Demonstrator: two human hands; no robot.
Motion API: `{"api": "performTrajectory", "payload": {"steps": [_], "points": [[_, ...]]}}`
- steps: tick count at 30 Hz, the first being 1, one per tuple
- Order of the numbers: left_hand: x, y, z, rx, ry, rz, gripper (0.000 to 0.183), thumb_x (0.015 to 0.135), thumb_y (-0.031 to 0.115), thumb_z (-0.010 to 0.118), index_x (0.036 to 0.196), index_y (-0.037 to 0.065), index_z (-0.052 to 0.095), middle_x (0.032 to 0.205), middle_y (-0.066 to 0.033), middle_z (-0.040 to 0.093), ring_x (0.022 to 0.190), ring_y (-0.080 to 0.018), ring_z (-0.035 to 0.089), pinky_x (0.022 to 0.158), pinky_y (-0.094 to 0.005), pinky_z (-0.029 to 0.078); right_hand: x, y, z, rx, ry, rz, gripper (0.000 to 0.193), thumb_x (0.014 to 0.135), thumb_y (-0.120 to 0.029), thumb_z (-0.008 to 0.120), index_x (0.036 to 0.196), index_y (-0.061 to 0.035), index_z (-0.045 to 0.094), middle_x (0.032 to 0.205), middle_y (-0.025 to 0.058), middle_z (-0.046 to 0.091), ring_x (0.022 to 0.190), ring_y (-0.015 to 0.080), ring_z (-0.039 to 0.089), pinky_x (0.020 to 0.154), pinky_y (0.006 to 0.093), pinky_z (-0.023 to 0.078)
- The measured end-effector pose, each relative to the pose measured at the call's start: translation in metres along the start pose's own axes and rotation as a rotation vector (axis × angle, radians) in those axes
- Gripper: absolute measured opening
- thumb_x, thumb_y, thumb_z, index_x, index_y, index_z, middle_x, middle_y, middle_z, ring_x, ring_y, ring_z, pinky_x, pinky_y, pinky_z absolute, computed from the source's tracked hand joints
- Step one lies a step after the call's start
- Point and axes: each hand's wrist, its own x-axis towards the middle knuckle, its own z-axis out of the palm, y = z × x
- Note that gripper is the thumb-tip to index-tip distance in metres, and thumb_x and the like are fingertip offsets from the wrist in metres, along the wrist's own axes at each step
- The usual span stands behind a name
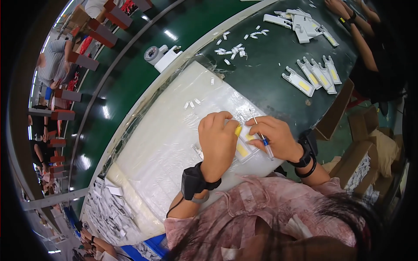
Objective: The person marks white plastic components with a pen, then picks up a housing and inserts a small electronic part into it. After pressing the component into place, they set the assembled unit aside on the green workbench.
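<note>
My left hand [217,141] is curled over a small white plastic part with a yellow panel [244,148], pressing it onto a white padded mat [165,139]. A yellow cover sits on one fingertip. My right hand [276,137] grips a thin screwdriver with a clear and blue handle [261,135], its metal tip pointing up and away near the part. Both wrists carry black bands.
Small white clips [233,50] lie scattered on the green bench [270,74]. Rows of white parts with yellow panels [315,76] lie further out, near another person's arms [357,35]. Cardboard boxes [361,161] stand at my right. A tape roll [152,53] sits beyond the mat.
</note>
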Motion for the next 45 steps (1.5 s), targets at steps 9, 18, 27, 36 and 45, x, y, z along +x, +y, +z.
{"api": "performTrajectory", "payload": {"steps": [9,18,27,36,45], "points": [[0.001,0.012,0.018,0.118,0.018,0.054,0.017,0.067,0.006,0.065,0.084,0.005,0.063,0.103,-0.0078,0.062,0.100,-0.0288,0.056,0.086,-0.0414,0.042,-0.003,0.001,-0.002,0.001,-0.022,0.040,0.027,0.074,-0.016,0.080,0.092,-0.0089,0.061,0.107,0.0070,0.066,0.088,0.0291,0.064,0.072,0.0361,0.052],[-0.001,0.015,0.016,0.103,0.016,0.084,0.020,0.066,0.007,0.065,0.084,0.003,0.061,0.101,-0.0084,0.061,0.100,-0.0289,0.056,0.088,-0.0412,0.043,-0.003,0.001,-0.005,-0.005,-0.028,0.024,0.025,0.073,-0.012,0.079,0.090,-0.0091,0.061,0.105,0.0065,0.067,0.092,0.0288,0.064,0.074,0.0373,0.052],[0.011,0.036,0.015,0.357,-0.212,-0.003,0.017,0.067,0.010,0.061,0.083,0.003,0.063,0.100,-0.0093,0.060,0.100,-0.0285,0.056,0.085,-0.0405,0.044,-0.003,0.003,-0.003,-0.019,-0.017,0.032,0.019,0.077,-0.016,0.075,0.087,-0.0110,0.060,0.104,0.0031,0.066,0.092,0.0258,0.063,0.072,0.0357,0.051],[-0.020,0.017,0.006,0.216,-0.218,0.068,0.035,0.080,0.016,0.063,0.111,0.002,0.062,0.117,-0.0112,0.057,0.116,-0.0286,0.051,0.104,-0.0492,0.037,-0.002,0.002,-0.006,0.029,-0.059,0.047,0.020,0.077,-0.010,0.075,0.093,-0.0081,0.063,0.104,0.0078,0.067,0.095,0.0304,0.064,0.077,0.0379,0.052],[-0.030,0.014,0.014,0.232,-0.214,0.074,0.046,0.077,0.019,0.070,0.118,0.000,0.061,0.121,-0.0139,0.055,0.118,-0.0331,0.052,0.103,-0.0519,0.039,0.021,-0.008,-0.039,0.201,-0.080,0.108,0.016,0.096,-0.009,0.058,0.108,-0.0006,0.065,0.084,0.0130,0.063,0.075,0.0230,0.065,0.066,0.0303,0.049]]}}
